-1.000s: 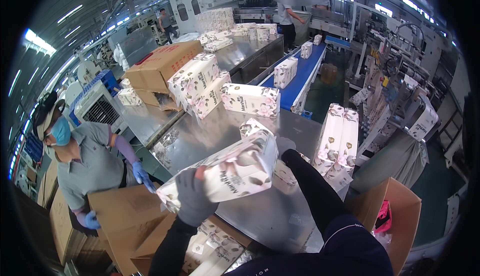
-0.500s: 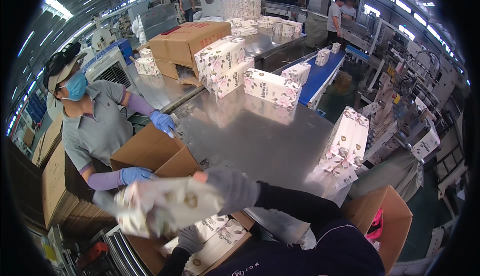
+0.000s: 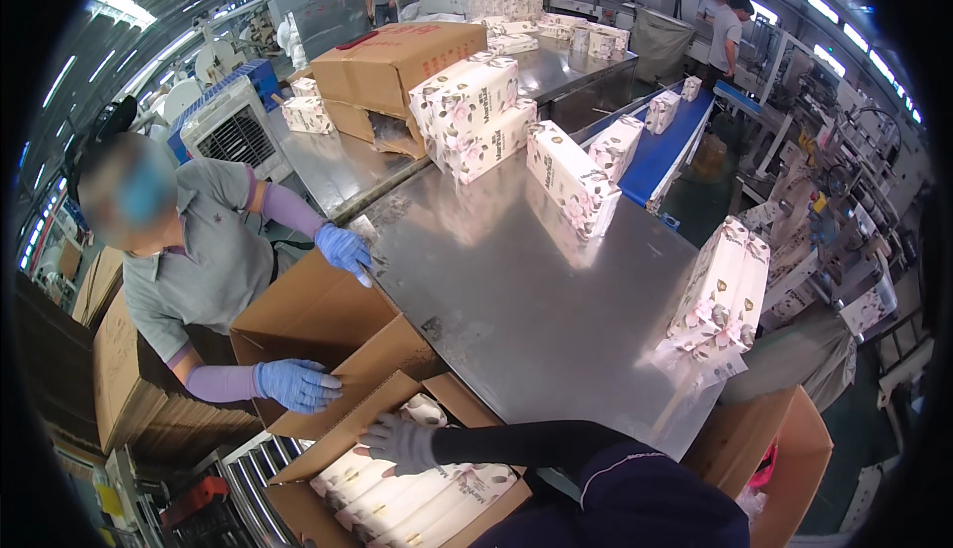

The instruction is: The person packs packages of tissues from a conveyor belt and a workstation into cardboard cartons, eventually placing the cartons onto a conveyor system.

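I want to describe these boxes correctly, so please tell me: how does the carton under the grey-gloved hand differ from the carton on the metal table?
The near carton is open on top; the table carton looks closed there. The near carton holds floral packs; the table carton shows a ragged opening low in its side. Both are brown cardboard.

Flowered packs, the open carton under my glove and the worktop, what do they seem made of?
Flowered packs: probably thin glossy plastic wrap, given loose clear film on the right-hand pair. Open carton: matte brown cardboard, judging by its flaps. Worktop: smooth gray metal, perhaps steel, from its reflections.
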Available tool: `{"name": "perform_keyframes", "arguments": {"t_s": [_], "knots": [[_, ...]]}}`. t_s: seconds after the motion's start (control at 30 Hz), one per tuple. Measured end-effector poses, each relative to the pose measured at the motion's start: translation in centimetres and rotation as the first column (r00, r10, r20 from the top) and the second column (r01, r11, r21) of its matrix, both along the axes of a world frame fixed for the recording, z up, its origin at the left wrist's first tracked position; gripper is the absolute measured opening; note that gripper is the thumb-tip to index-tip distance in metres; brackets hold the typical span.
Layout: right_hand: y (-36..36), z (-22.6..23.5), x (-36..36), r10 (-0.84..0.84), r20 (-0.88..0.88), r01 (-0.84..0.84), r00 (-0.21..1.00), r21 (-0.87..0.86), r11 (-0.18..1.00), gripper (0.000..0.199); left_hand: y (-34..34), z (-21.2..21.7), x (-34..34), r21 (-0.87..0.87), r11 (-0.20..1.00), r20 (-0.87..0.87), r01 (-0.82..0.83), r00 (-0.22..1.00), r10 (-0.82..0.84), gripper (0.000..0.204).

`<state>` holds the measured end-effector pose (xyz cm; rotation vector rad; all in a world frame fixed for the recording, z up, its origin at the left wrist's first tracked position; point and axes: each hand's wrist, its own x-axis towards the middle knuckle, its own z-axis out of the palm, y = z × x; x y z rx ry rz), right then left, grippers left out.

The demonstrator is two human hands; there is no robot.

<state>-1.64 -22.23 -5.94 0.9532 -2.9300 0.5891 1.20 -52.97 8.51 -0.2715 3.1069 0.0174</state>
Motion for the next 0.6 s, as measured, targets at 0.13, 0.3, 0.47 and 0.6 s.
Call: {"name": "perform_keyframes", "arguments": {"t_s": [0.13,0.3,0.47,0.6], "knots": [[1.2,-1.4,1.4,-0.195,0.091,0.165,0.977,0.266,0.950,0.058,-7.1,-12.8,-7.2,0.302,0.823,-0.141,0.482,0.876,-0.462,0.021],[2.5,-1.3,1.4,-0.508,-0.192,0.523,0.839,0.033,0.851,0.059,-12.8,-14.0,-14.1,0.720,0.632,-0.036,0.288,0.924,-0.380,0.020],[-2.1,-7.0,8.1,-0.905,0.307,0.955,0.293,-0.133,0.264,0.075,-17.9,-8.6,-14.1,0.577,0.671,-0.093,0.466,0.853,-0.513,0.028],[-6.4,-13.1,11.1,-0.837,0.535,0.970,0.117,0.121,0.213,0.081,-21.7,-6.4,-15.4,0.335,0.779,-0.082,0.531,0.840,-0.537,0.025]]}}
